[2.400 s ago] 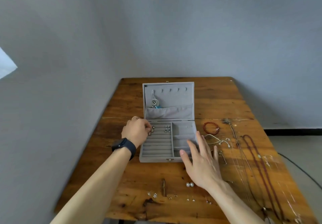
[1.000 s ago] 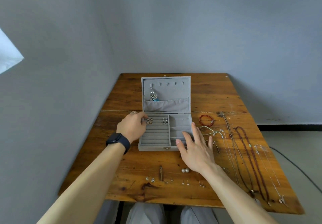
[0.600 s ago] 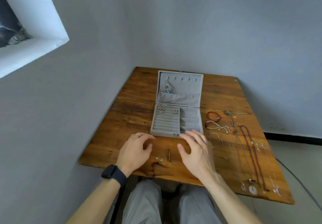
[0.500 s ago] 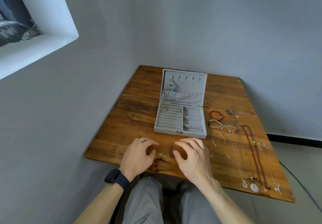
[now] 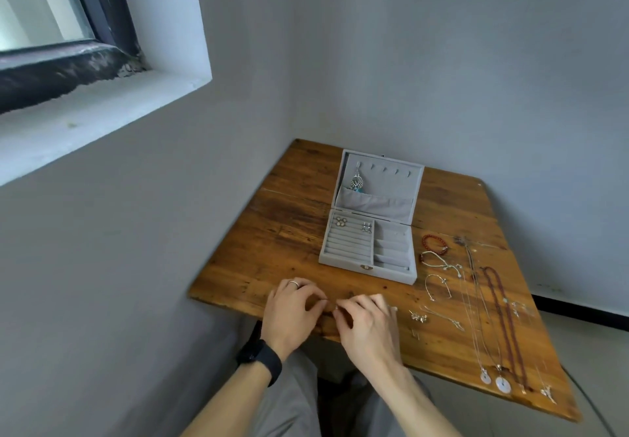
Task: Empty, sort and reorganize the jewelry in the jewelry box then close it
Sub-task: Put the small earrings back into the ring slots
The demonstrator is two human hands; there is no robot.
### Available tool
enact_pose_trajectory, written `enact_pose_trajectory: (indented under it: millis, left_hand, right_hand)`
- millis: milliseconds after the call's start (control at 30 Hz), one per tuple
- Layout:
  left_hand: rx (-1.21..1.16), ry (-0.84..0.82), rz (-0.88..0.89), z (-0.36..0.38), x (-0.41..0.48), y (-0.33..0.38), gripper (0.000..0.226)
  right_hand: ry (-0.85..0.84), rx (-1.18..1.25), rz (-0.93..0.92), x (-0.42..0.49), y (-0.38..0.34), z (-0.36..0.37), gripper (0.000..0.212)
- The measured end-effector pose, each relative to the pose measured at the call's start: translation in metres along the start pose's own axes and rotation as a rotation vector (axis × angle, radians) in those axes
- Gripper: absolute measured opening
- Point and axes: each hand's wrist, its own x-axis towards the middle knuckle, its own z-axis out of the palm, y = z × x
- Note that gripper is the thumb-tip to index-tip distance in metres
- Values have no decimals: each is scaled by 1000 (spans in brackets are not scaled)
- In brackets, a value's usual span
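Note:
The grey velvet jewelry box [image 5: 394, 271] lies open mid-table, its lid [image 5: 381, 202] upright. A silver pendant [image 5: 357, 183] hangs in the lid. Two earring pairs [image 5: 340, 221] [image 5: 366, 227] sit in the back ring row. My left hand [image 5: 292, 312] and right hand [image 5: 367, 326] are at the table's near edge, in front of the box. Their curled fingertips meet over small earrings [image 5: 335, 307], and each hand pinches a tiny piece. The pieces are mostly hidden by the fingers.
Right of the box lie a red bead bracelet [image 5: 434, 242], silver bracelets [image 5: 439, 263], several long necklaces [image 5: 503, 317] and more small earrings [image 5: 419, 317]. Walls close in on the wooden table [image 5: 289, 239] at the left and back. A window is at upper left.
Both hands left the box and came back to the near table edge, where their fingertips closed on small earrings. The view pulled back and tilted.

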Motion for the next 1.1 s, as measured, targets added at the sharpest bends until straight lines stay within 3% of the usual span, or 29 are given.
enact_pose_trajectory:
  millis: [200, 367, 567, 767, 1100]
  left_hand:
    - [-349, 6, -148, -7, 3, -11, 4]
    - [-523, 52, -222, -13, 5, -10, 4]
    - [-539, 7, -224, -12, 6, -14, 3]
    - [-442, -35, -238, -6, 10, -15, 1]
    - [-418, -33, -231, -5, 9, -16, 2]
  right_hand:
    - [-55, 63, -24, 8, -3, 2, 15]
    - [-99, 281, 40, 22, -1, -14, 15]
    - [-102, 421, 174, 61, 22, -41, 12]
    - [-153, 323, 292, 117, 54, -52, 8]
    - [-356, 137, 182, 178, 66, -33, 7]
